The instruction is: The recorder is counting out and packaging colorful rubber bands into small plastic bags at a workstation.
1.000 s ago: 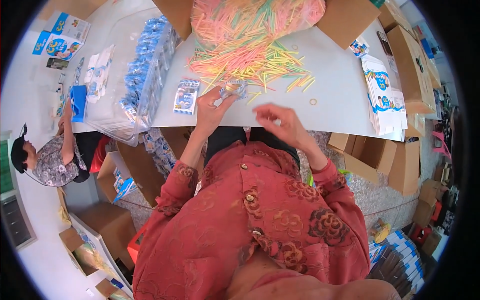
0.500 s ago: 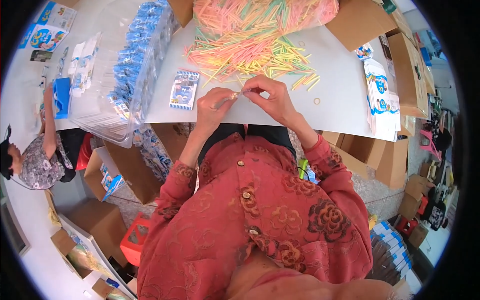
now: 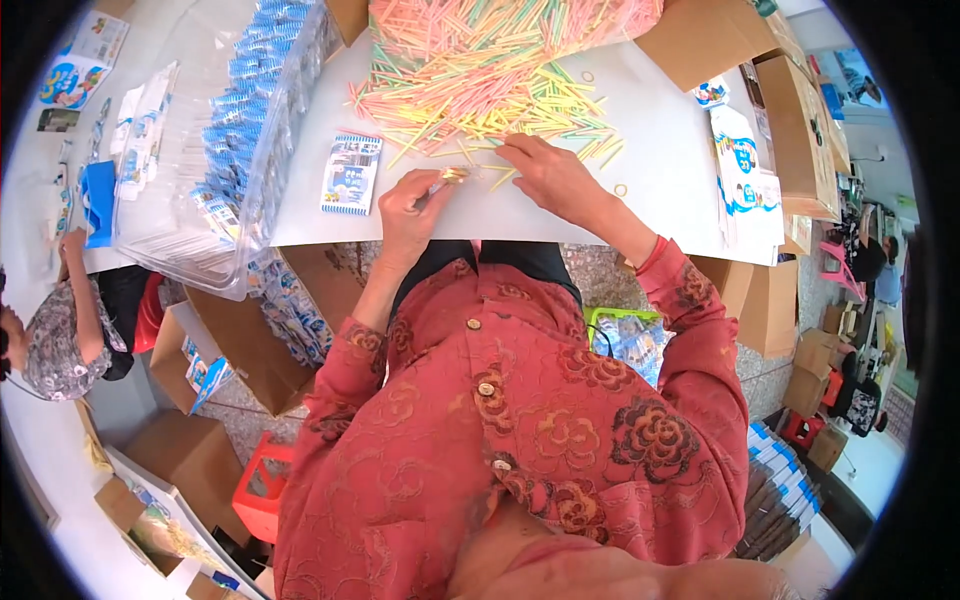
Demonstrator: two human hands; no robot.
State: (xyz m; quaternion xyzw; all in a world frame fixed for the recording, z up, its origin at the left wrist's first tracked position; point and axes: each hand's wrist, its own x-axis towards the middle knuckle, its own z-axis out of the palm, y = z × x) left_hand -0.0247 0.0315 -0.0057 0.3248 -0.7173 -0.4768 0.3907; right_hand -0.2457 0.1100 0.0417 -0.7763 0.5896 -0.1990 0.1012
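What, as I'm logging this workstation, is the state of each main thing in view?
Left hand: pinching small packet
Small packet: held; sealed or open, unclear
Right hand: over sticks; grip unclear
Sticks: loose, heaped
Plastic bag: open, sticks spilling out
Blue-and-white packet: lying flat
Clear tub: uncovered, holding blue packets
Cardboard box just below the tub: open
Green basket: uncovered, filled
White cartons: flat, stacked

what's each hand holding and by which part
The left hand pinches a small gold-and-clear packet by its left end. Whether the right hand holds anything cannot be told.
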